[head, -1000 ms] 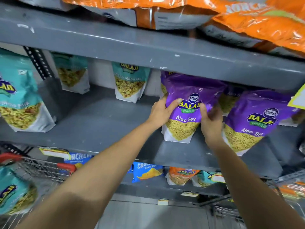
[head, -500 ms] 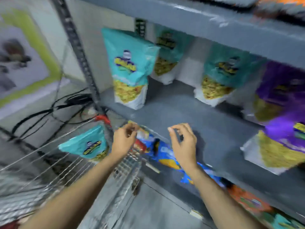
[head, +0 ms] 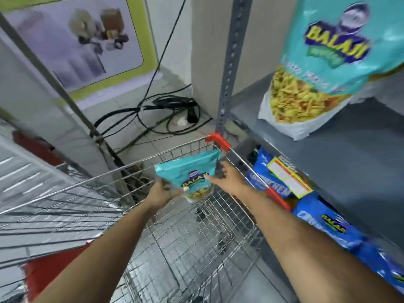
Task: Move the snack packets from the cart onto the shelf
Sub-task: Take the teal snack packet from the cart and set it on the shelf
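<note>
A teal snack packet (head: 192, 171) leans inside the far end of the wire cart (head: 153, 215). My left hand (head: 162, 193) grips its lower left edge. My right hand (head: 227, 179) rests on its right side, thumb across the front. On the grey shelf (head: 349, 149) at the right stands a larger teal packet (head: 314, 68), upright near the shelf's left end.
Blue packets (head: 323, 221) and a yellow price tag (head: 288, 178) sit on the shelf level below. A grey perforated upright (head: 229, 62) rises just behind the cart's red corner (head: 218, 141). Black cables (head: 166, 112) lie on the tiled floor beyond.
Both hands left the purple packet on the shelf, swung down and left to the cart, and closed on the teal packet. The view turned with them.
</note>
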### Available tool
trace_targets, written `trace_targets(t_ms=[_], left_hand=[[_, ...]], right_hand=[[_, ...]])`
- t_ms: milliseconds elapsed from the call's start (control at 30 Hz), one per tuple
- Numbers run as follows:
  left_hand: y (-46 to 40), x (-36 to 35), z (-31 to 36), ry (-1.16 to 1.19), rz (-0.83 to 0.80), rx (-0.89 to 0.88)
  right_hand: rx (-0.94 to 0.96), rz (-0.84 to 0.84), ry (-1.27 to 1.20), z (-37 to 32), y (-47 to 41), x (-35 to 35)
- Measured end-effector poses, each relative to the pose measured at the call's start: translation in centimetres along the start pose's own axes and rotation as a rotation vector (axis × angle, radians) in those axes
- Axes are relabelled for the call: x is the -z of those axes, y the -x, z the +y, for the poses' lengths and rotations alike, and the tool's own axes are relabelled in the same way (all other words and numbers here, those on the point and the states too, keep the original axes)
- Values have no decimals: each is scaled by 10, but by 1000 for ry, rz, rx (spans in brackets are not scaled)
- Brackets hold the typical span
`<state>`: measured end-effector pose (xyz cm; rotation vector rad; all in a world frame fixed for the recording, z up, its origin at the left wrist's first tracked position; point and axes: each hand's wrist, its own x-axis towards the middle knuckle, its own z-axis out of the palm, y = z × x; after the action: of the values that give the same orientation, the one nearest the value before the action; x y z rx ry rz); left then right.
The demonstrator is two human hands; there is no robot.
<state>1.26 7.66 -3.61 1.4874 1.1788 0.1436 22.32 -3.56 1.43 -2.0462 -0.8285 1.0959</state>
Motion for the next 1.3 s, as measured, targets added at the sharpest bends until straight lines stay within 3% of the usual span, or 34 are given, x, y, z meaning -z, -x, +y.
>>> trace_targets(t_ms=[100, 300, 433, 667, 833, 1100, 1300], left_hand=[[-12, -14, -1, 30, 29, -103], [3, -21, 16, -92, 202, -230], [35, -2, 68, -267, 266, -365], [121, 33, 151, -246, 172, -499], [172, 20, 208, -259, 90, -653], [187, -83, 303, -342, 0, -1028], [180, -174, 373, -232, -184, -1107]], right_hand=[[12, -59, -24, 16, -27, -17], [106, 151, -120, 16, -26, -34], [222, 249, -141, -18, 12, -13], [394, 337, -221, -83, 104, 33], [437, 465, -290, -101, 171, 73], [443, 875, -353, -77, 263, 179], [431, 1172, -248, -45, 288, 258]])
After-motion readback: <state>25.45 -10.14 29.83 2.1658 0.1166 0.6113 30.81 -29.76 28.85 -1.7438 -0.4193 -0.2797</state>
